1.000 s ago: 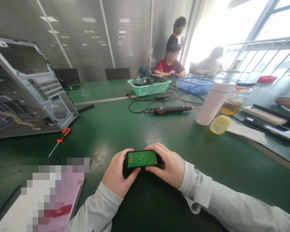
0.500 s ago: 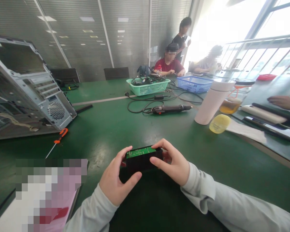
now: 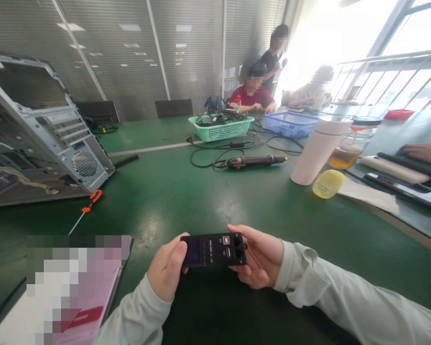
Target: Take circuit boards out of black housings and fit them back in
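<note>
A small black electronic module [image 3: 215, 250] with a dark screen, a square USB port and larger sockets faces me above the green table [image 3: 158, 177]. My left hand [image 3: 168, 263] grips its left end, thumb on the front beside the screen. At the right end my right hand [image 3: 260, 254] supports it, with fingers behind and under the socket end; part of those fingers is hidden by the module. The green circuit board side is turned out of sight.
An open computer case [image 3: 82, 163] and an orange-handled screwdriver [image 3: 89, 201] are on the left. Ahead lie a corded electric screwdriver [image 3: 256, 162], a green basket [image 3: 222, 130] and a blue basket [image 3: 290, 125]. A pink tumbler [image 3: 318, 153] stands right. Other people sit beyond.
The module has been turned: its circuit board faced up before, and now the panel with screen and ports faces me. My left thumb moved onto the front; my right hand shifted behind and under its end.
</note>
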Demonstrator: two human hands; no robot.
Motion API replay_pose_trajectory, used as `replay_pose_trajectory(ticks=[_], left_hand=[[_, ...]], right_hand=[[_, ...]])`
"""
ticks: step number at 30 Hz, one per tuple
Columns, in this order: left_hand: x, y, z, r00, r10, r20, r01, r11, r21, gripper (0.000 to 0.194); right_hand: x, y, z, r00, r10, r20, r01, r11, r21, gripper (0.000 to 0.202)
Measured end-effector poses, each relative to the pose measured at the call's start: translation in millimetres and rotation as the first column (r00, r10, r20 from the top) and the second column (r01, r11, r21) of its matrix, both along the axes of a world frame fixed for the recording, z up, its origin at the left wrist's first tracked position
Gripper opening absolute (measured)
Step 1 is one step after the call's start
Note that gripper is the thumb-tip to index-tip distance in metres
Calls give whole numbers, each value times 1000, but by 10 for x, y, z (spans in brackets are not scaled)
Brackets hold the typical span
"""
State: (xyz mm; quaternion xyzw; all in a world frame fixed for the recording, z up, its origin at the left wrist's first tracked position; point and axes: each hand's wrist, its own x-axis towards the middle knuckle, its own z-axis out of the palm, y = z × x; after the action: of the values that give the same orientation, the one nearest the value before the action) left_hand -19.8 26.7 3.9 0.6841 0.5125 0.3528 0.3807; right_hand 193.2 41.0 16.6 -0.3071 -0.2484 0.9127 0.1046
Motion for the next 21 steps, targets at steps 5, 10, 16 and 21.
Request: replay_pose_trajectory(ticks=[5,10,16,21], left_hand=[[19,-7,-21,999,12,46,-12,1000,5,49],[1,26,-111,983,60,171,-55,998,-31,42],[10,50,-197,976,-37,217,44,999,-29,47],[72,28,-179,981,51,188,-53,999,5,35]], right_hand=[[-43,-4,-8,989,-98,108,96,995,21,64],[-39,0,-33,901,-367,232,315,920,232,44],[0,38,-102,759,-629,170,404,659,635,54],[1,-23,-127,719,-693,61,363,448,817,52]])
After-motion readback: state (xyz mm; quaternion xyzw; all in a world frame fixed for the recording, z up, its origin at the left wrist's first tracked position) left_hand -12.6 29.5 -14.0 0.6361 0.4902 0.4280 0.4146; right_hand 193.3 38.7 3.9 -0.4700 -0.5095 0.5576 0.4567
